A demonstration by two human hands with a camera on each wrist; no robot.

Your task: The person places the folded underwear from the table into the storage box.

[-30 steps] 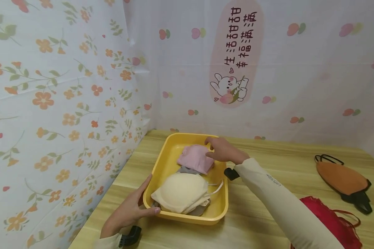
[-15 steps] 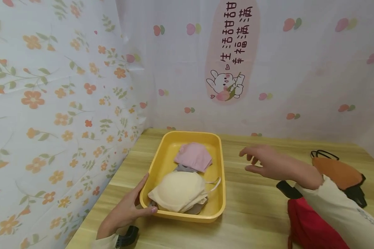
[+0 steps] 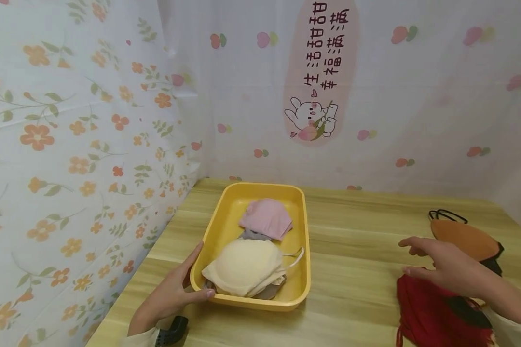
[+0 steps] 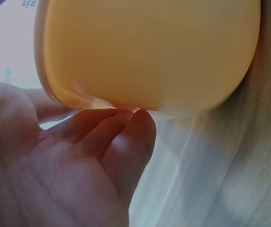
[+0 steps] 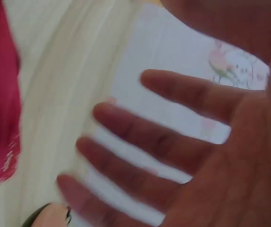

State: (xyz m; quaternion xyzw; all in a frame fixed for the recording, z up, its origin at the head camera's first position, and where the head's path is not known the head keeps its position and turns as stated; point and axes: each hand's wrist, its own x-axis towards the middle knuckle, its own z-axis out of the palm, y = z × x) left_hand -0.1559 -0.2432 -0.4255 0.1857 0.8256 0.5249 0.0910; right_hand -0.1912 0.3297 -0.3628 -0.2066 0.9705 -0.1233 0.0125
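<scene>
My left hand (image 3: pixel 171 291) holds the near left corner of a yellow plastic tray (image 3: pixel 260 303), thumb at the front rim. In the left wrist view, its fingers (image 4: pixel 133 142) press the tray's outer wall. Inside lie a folded cream bra (image 3: pixel 247 267) with a white strap loop, nearest me, and a folded pink bra (image 3: pixel 267 219) behind it; grey cloth (image 3: pixel 255 234) peeks out between them. Over at the right, my right hand (image 3: pixel 453 270) is above a red bra (image 3: pixel 430 318) with lace trim, partly covering it from view. The right wrist view shows its fingers (image 5: pixel 159 142) spread and holding nothing.
An orange bra (image 3: pixel 464 238) with black edging and straps lies on the wood-grain table (image 3: pixel 351 250), beyond the red one. Floral cloth (image 3: pixel 91 159) hangs along the left side, and printed cloth (image 3: pixel 243 106) hangs behind the table.
My right hand has left the pink bra in the tray and swung right to the red bra. My left hand stays on the tray corner. The head view has shifted slightly.
</scene>
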